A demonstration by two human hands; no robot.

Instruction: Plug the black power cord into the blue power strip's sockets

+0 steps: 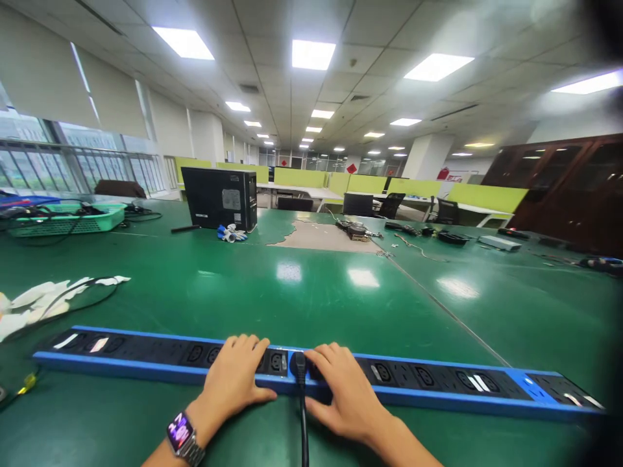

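A long blue and black power strip (pixel 156 353) lies crosswise on the green table, with rows of sockets on its top face. My left hand (pixel 234 375) grips it left of the middle, fingers over the far edge and thumb along the near side. Just right of the middle, my right hand (pixel 344 394) clasps the strip the same way, its index fingertip by a black plug (pixel 298 364). That plug sits at a socket between both hands, its black cord (pixel 304 428) running toward me. How deep it sits I cannot tell.
White gloves (pixel 43 301) and a thin black cable lie at left, with a green basket (pixel 92 218) of cables behind. A black computer case (pixel 219 198) stands on the far side beside blue-white gloves (pixel 232 233). Metal parts (pixel 357 230) and other devices lie at far right.
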